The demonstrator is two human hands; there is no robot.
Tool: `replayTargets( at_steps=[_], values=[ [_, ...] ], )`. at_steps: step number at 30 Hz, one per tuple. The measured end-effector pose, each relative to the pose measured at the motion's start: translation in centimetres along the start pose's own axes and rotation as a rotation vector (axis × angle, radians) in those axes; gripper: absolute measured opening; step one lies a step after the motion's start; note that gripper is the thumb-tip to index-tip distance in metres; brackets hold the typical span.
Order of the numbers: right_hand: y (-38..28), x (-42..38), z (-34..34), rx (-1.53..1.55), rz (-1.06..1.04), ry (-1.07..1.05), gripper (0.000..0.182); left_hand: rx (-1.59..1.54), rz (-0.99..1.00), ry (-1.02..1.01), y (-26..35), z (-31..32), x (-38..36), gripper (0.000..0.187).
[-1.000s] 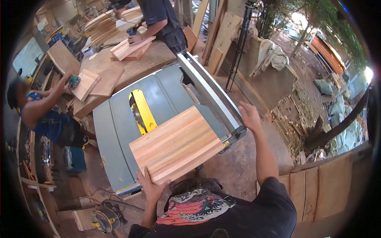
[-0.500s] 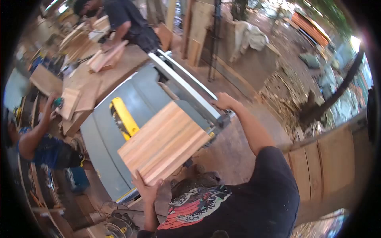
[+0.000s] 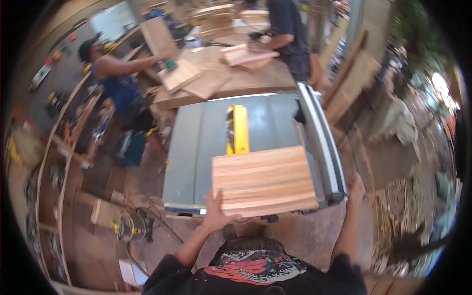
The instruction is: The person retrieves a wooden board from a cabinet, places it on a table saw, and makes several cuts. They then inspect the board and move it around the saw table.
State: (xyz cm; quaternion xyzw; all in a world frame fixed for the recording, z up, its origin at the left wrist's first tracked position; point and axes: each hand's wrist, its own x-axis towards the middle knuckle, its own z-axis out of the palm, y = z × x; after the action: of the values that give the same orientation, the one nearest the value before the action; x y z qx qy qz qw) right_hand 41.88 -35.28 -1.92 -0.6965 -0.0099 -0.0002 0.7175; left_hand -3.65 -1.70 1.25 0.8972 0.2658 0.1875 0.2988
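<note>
A striped laminated wooden board [image 3: 263,182] lies at the front of the grey table saw [image 3: 184,147], just before the yellow blade guard [image 3: 240,129]. At the board's near left corner, my left hand [image 3: 216,214] grips it, fingers along the left edge and thumb along the front edge. My right hand [image 3: 356,188] is beside the near end of the saw's metal rip fence [image 3: 322,142], on its outer side. Its fingers are blurred, and whether they touch the fence cannot be made out.
Behind the saw stands a wooden workbench [image 3: 236,81] with boards on it. One co-worker [image 3: 118,78] works at its left with a green tool, another [image 3: 290,39] at its back right. A corded power tool [image 3: 132,225] sits on the floor at left. Wood scraps lie at right.
My view has turned, so the saw now appears upright. My right hand has shifted from gripping the fence's near end to its outer side. My left hand remains at the board's corner.
</note>
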Motion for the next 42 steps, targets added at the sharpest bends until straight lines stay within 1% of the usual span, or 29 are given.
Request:
replayTargets(
  at_steps=[1, 2, 3, 4, 5, 7, 9, 10, 12, 13, 15, 17, 19, 20, 22, 26, 28, 29, 31, 36, 41, 42],
  values=[
    [3.8, 0.8, -3.0, -0.01, 0.083, 0.107, 0.034, 0.016, -0.031, 0.046, 0.1, -0.1, 0.4, 0.127],
    [4.0, -2.2, -4.1, -0.049, -0.003, 0.241, 0.034, 0.048, -0.063, 0.016, 1.0, 0.0, 0.7, 0.126],
    [3.9, -6.0, -4.2, -0.025, -0.011, 0.258, 0.037, 0.071, -0.091, -0.017, 1.7, 0.3, 0.8, 0.126],
    [8.8, -8.2, -5.8, -0.225, -0.05, 0.308, 0.038, 0.071, -0.107, 0.01, 1.9, 0.7, 0.8, 0.126],
    [9.7, -11.1, -5.6, -0.196, 0.014, 0.283, 0.041, 0.071, -0.089, 0.004, 1.8, 1.0, 0.9, 0.124],
    [6.3, -17.2, -1.9, -0.157, 0.183, 0.231, 0.04, 0.075, -0.082, 0.017, 1.8, 1.4, 1.4, 0.123],
    [6.7, -20.8, -1.2, -0.142, 0.248, 0.039, 0.038, 0.063, -0.047, -0.014, 2.2, 1.5, 1.5, 0.123],
    [5.9, -22.4, -0.2, -0.139, 0.24, 0.035, 0.038, 0.062, -0.046, -0.005, 2.4, 1.4, 1.7, 0.123],
    [3.7, -24.7, 1.7, -0.139, 0.299, -0.179, 0.033, 0.091, 0.016, -0.068, 2.7, 1.0, 2.1, 0.122],
    [3.5, -24.9, 2.5, -0.141, 0.297, -0.179, 0.033, 0.089, 0.016, -0.067, 2.2, 1.1, 2.3, 0.122],
    [3.2, -25.3, 3.9, -0.059, 0.24, -0.168, 0.028, 0.045, 0.084, -0.002, 1.2, 1.6, 2.5, 0.12],
    [3.3, -23.9, 4.5, -0.026, 0.196, -0.203, 0.029, -0.03, -0.009, -0.047, 1.1, 1.6, 2.8, 0.116],
    [2.1, -22.9, 5.1, -0.046, 0.255, -0.156, 0.033, -0.009, 0.098, -0.016, 0.5, 1.8, 3.6, 0.113],
    [1.4, -22.8, 4.5, -0.064, 0.257, -0.127, 0.033, -0.032, 0.108, -0.041, 0.7, 2.0, 3.3, 0.113],
    [0.2, -22.0, 5.6, -0.012, 0.316, -0.256, 0.037, -0.016, 0.095, -0.052, 0.7, 1.1, 3.9, 0.113],
    [-3.0, -22.0, 7.5, -0.014, 0.282, -0.237, 0.038, -0.036, 0.116, -0.032, 0.9, 1.0, 4.2, 0.114],
    [-4.3, -21.8, 8.6, 0.001, 0.4, -0.207, 0.038, 0.041, 0.126, -0.046, 1.1, 0.8, 3.7, 0.117],
    [-4.3, -21.6, 8.9, 0.001, 0.389, -0.207, 0.038, 0.037, 0.132, -0.037, 1.0, 0.7, 3.6, 0.117],
    [-3.5, -21.1, 9.6, -0.05, 0.362, -0.197, 0.039, 0.064, 0.137, -0.104, 0.6, 0.5, 3.7, 0.117],
    [-1.4, -20.0, 10.3, -0.095, 0.338, -0.142, 0.04, 0.051, 0.167, -0.084, -0.2, 0.6, 3.5, 0.116],
    [-2.1, -20.3, 10.7, -0.121, 0.337, -0.094, 0.041, 0.052, 0.163, -0.081, -0.1, 0.3, 3.5, 0.115],
    [-2.0, -20.2, 10.7, -0.105, 0.367, -0.069, 0.042, 0.029, 0.158, -0.089, -0.1, 0.2, 3.4, 0.114]
  ],
)
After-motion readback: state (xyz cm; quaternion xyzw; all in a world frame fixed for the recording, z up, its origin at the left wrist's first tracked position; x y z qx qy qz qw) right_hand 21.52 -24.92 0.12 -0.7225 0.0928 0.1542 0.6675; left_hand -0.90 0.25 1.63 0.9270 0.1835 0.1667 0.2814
